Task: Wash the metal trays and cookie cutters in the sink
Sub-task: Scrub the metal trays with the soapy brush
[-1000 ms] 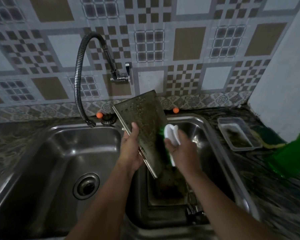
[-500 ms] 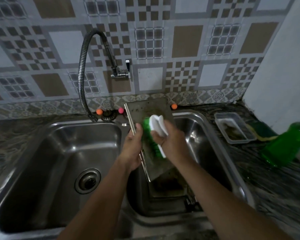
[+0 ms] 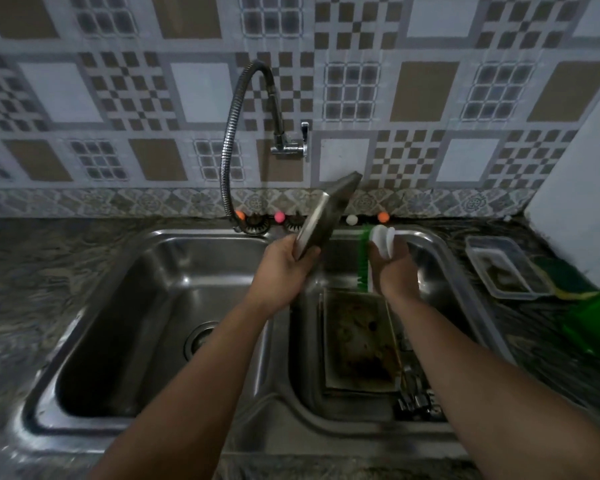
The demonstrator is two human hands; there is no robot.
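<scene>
My left hand (image 3: 280,271) grips the lower end of a metal tray (image 3: 326,213), which stands almost edge-on above the divider of the double sink (image 3: 174,237). My right hand (image 3: 394,268) holds a white-handled scrub brush with green bristles (image 3: 368,258), just right of the tray and apart from it. Another dirty tray (image 3: 357,341) lies flat in the right basin. Some small metal pieces (image 3: 414,400), possibly cookie cutters, lie at that basin's front right.
A flexible faucet hose (image 3: 232,140) arches over the left basin, whose drain (image 3: 198,337) is uncovered. A clear plastic container (image 3: 499,265) and a green bottle (image 3: 596,317) stand on the dark counter at right. Small coloured balls (image 3: 279,216) line the backsplash.
The left hand has turned the tray from face-on to nearly edge-on and lifted it. The brush has come off the tray's face and moved right. The camera view shifted up.
</scene>
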